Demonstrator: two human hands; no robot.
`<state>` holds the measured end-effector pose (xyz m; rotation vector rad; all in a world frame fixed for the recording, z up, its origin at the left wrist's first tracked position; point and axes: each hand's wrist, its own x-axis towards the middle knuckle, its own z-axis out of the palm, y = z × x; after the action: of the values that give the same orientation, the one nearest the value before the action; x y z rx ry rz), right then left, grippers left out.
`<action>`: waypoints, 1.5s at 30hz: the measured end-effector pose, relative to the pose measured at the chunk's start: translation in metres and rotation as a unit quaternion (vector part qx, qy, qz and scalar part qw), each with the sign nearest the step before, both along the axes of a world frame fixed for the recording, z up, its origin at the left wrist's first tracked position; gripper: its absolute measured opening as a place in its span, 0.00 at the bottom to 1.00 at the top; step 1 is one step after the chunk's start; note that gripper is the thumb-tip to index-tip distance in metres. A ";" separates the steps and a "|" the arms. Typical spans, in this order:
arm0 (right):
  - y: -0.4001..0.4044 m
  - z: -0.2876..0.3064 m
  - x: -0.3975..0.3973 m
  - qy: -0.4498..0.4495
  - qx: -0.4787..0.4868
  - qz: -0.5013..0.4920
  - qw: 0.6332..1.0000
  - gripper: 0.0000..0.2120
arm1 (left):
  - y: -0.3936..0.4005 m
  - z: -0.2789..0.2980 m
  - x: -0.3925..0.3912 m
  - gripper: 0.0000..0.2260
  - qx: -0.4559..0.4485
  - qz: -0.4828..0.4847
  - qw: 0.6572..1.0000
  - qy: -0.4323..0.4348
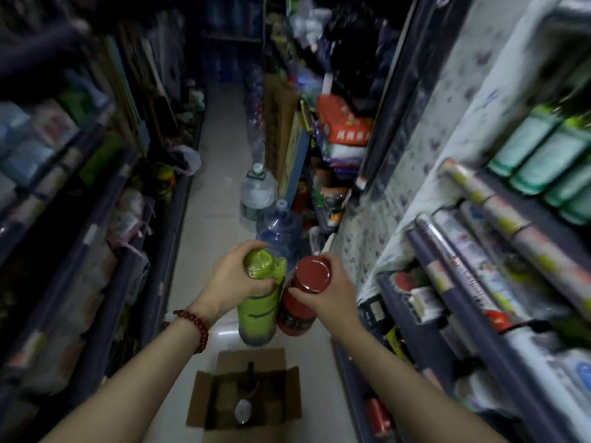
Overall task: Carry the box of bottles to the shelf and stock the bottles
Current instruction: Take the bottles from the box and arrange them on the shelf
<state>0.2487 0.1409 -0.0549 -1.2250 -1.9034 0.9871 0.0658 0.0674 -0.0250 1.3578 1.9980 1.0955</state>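
My left hand (232,279) grips the top of a green bottle (257,314), held upright above the aisle floor. Beside it, touching, is a red bottle (299,310) with a red cap, and my right hand (326,294) holds it by the neck. Below both, on the floor, an open cardboard box (204,401) holds a dark bottle and a white-capped bottle (243,410). The shelf (473,327) on my right carries wrapped rolls and green bottles (543,155) higher up.
A narrow tiled aisle (211,203) runs ahead between packed shelves. Two large water jugs (278,228) stand on the floor just beyond my hands, near the right-hand shelving. A white plastic bag (188,158) lies at the left shelf's foot.
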 end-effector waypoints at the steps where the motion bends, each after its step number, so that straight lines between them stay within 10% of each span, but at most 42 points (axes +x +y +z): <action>1: 0.005 0.017 0.005 0.011 0.001 0.000 1.000 0.33 | 0.006 0.017 0.004 0.32 0.012 0.001 1.000 -0.004; 27: 0.086 0.239 0.114 0.127 0.093 -0.278 0.948 0.34 | 0.195 0.232 0.122 0.22 0.208 -0.227 0.947 -0.093; 45: 0.024 0.358 0.213 0.158 0.232 -0.407 0.869 0.32 | 0.169 0.368 0.246 0.24 0.328 -0.358 0.864 -0.131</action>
<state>0.4618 0.1645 0.3032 -1.2817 -1.0780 0.2237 0.3120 0.2361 0.3427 1.9198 0.7775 1.5086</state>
